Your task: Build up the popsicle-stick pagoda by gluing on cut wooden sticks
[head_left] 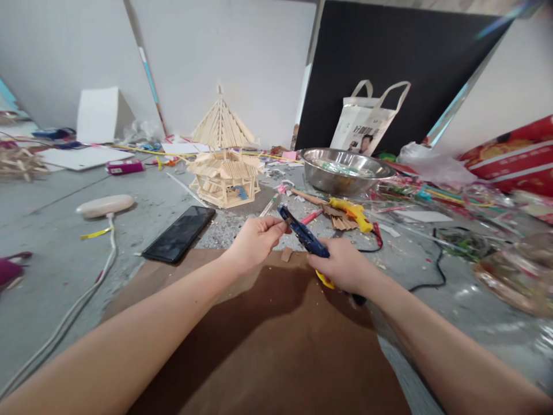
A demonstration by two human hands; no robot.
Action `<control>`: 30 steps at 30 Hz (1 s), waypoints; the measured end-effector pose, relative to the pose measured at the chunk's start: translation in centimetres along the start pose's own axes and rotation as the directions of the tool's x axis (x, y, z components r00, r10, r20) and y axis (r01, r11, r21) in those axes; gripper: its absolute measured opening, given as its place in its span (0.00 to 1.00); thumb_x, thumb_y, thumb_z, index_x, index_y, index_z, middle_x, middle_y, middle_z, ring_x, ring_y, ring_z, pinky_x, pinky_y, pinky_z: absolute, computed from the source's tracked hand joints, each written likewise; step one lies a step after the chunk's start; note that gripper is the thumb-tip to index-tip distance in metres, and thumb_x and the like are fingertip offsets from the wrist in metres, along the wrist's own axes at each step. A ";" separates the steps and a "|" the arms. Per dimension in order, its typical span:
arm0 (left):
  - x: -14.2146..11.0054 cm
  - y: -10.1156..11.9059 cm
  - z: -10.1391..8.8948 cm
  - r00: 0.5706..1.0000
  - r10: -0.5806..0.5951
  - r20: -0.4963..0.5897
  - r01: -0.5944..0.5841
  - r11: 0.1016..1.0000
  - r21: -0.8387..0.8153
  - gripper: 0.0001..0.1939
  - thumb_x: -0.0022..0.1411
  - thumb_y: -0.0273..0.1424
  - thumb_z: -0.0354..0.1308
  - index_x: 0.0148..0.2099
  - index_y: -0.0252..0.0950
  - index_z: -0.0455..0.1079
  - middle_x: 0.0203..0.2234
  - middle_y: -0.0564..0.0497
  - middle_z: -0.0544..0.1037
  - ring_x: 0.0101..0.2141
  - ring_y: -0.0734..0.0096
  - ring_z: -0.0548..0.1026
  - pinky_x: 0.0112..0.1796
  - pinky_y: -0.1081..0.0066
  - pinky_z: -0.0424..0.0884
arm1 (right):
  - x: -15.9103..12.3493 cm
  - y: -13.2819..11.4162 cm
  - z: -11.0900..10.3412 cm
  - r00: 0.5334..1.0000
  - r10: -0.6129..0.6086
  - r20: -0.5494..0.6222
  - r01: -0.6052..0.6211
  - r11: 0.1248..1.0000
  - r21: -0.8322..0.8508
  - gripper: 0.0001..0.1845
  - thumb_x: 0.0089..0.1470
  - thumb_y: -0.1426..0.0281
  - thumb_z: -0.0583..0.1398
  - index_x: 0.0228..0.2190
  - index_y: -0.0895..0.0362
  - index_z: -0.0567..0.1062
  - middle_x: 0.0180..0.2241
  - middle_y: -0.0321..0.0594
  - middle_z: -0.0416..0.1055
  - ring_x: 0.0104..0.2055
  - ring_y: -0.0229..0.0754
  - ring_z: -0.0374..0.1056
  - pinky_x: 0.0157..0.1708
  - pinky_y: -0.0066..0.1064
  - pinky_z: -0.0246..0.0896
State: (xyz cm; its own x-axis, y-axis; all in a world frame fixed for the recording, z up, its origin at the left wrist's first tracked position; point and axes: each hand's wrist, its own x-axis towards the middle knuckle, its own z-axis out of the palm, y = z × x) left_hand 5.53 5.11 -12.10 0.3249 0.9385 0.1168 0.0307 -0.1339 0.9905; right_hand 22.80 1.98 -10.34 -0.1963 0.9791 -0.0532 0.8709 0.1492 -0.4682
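Observation:
My right hand (345, 265) is wrapped round a dark blue plier-like tool (309, 237). A yellow part shows beneath that hand, and a dark end sticks out behind it; the tool's exact kind is unclear. My left hand (254, 242) is closed in a pinch at the tool's far tip, on something too small to make out. Both hands are above the back edge of a brown sheet (268, 346), where a small brown scrap (286, 253) lies. Beyond them stands a pavilion model (224, 173) built of pale wooden sticks, with a pointed roof.
A black phone (179, 233) lies left of my left hand. Further left is a white device (106, 204) with a cable. To the right are a yellow glue gun (352, 213), a steel bowl (345, 173), a white bag (365, 124) and scattered craft scraps.

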 end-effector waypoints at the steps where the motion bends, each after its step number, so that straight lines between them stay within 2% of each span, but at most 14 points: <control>1: 0.0 0.0 0.0 1.000 -0.002 0.001 0.002 1.000 0.001 0.13 0.54 0.37 0.51 0.29 0.30 0.66 0.10 0.63 0.50 0.13 0.85 0.46 0.17 0.77 0.42 | 0.0 0.0 0.1 1.000 -0.002 -0.012 0.002 1.000 -0.014 0.11 0.43 0.62 0.52 0.17 0.56 0.62 0.13 0.31 0.57 0.19 0.33 0.54 0.19 0.24 0.46; 7: 0.1 -0.2 0.0 1.000 -0.012 -0.007 0.013 1.000 0.007 0.13 0.55 0.36 0.50 0.29 0.30 0.66 0.10 0.63 0.48 0.13 0.85 0.46 0.17 0.77 0.42 | 0.3 0.2 0.4 0.998 -0.019 -0.058 0.013 0.995 -0.096 0.12 0.43 0.62 0.51 0.17 0.56 0.62 0.14 0.31 0.55 0.19 0.33 0.52 0.20 0.25 0.44; 11: 0.1 -0.2 0.0 1.000 -0.009 0.003 0.010 0.999 -0.053 0.13 0.55 0.37 0.52 0.29 0.30 0.66 0.09 0.63 0.49 0.13 0.85 0.46 0.17 0.78 0.41 | 0.3 0.3 0.5 0.997 -0.023 -0.076 0.011 0.988 -0.155 0.08 0.43 0.64 0.51 0.20 0.56 0.63 0.17 0.33 0.60 0.21 0.35 0.55 0.21 0.25 0.45; 16: 0.1 -0.4 -0.2 0.994 -0.008 0.107 0.035 0.966 -0.254 0.15 0.52 0.40 0.55 0.30 0.30 0.66 0.10 0.63 0.48 0.13 0.86 0.44 0.16 0.78 0.40 | 0.1 0.5 0.5 0.991 -0.052 -0.126 0.020 0.969 -0.248 0.09 0.43 0.64 0.52 0.28 0.56 0.64 0.23 0.38 0.67 0.25 0.39 0.60 0.24 0.26 0.46; 21: 0.2 -0.6 -0.5 0.985 -0.014 0.171 0.069 0.943 -0.324 0.15 0.51 0.40 0.57 0.28 0.31 0.66 0.10 0.63 0.48 0.12 0.87 0.44 0.16 0.79 0.40 | -0.1 0.6 0.5 0.989 -0.067 -0.135 0.025 0.957 -0.290 0.11 0.44 0.63 0.51 0.30 0.56 0.65 0.24 0.39 0.68 0.26 0.40 0.61 0.24 0.27 0.46; 25: 0.2 -0.5 -0.6 0.980 -0.011 0.197 0.075 0.944 -0.321 0.15 0.50 0.40 0.58 0.28 0.31 0.65 0.09 0.63 0.48 0.12 0.87 0.44 0.15 0.79 0.40 | -0.2 0.7 0.5 0.985 -0.086 -0.146 0.041 0.957 -0.286 0.10 0.43 0.64 0.52 0.30 0.56 0.65 0.25 0.38 0.69 0.26 0.39 0.61 0.24 0.27 0.46; 30: 0.1 -0.6 -0.5 0.992 0.035 0.121 -0.009 0.978 -0.208 0.16 0.52 0.41 0.56 0.28 0.31 0.65 0.09 0.63 0.50 0.13 0.85 0.45 0.16 0.78 0.41 | -0.2 0.5 0.5 0.986 -0.068 -0.154 0.019 0.955 -0.295 0.11 0.44 0.63 0.52 0.29 0.56 0.67 0.22 0.38 0.67 0.23 0.38 0.60 0.23 0.27 0.45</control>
State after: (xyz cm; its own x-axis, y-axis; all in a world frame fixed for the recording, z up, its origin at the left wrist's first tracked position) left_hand 5.07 5.45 -12.67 0.4375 0.8880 0.1418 -0.1697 -0.0733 0.9828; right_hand 23.04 1.84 -11.02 -0.1832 0.9764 0.1147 0.9612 0.2024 -0.1877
